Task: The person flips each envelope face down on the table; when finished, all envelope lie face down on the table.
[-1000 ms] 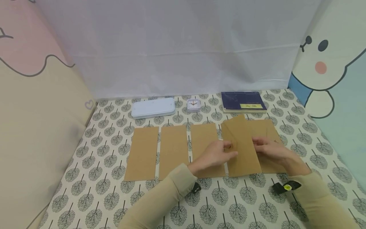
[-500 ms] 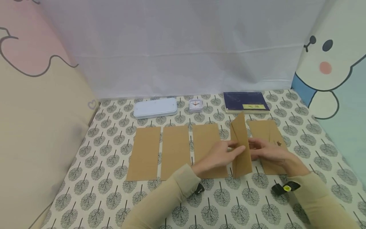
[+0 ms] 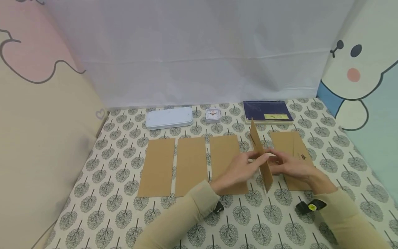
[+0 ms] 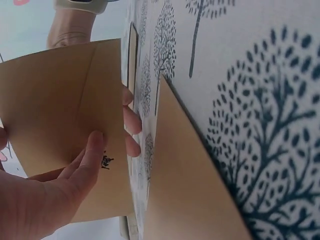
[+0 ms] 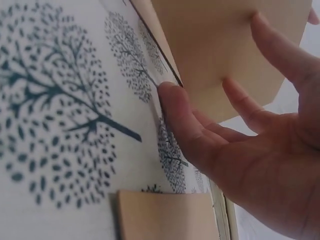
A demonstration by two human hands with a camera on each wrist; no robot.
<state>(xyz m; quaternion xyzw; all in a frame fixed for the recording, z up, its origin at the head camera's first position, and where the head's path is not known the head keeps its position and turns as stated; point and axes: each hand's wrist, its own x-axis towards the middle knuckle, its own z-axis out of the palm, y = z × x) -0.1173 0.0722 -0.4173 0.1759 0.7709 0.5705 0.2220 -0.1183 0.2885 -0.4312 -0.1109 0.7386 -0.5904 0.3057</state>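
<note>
A brown paper envelope [image 3: 262,166] stands on edge between my two hands, nearly edge-on in the head view. My left hand [image 3: 240,169] holds it from the left, thumb at the upper edge. The left wrist view has a left fingertip on the face with the flap crease and small dark print [image 4: 106,161]. On the other side, my right hand [image 3: 293,167] touches the plain face with spread, fairly straight fingers; the right wrist view shows them, with some fingers [image 5: 175,97] at the lower edge. Another envelope [image 3: 293,138] lies flat, flap side up, under the right hand.
Several brown envelopes lie in a row, plain side up: far left [image 3: 157,167], second [image 3: 191,166], third [image 3: 224,148]. Behind are a pale blue tin case [image 3: 169,117], a small clock [image 3: 212,116] and a dark blue book [image 3: 264,109] on the tree-patterned cloth [image 3: 124,221].
The envelope between my hands has tipped up from a slanted position to nearly vertical, its right side rising leftward. My left thumb has moved right to its upper edge.
</note>
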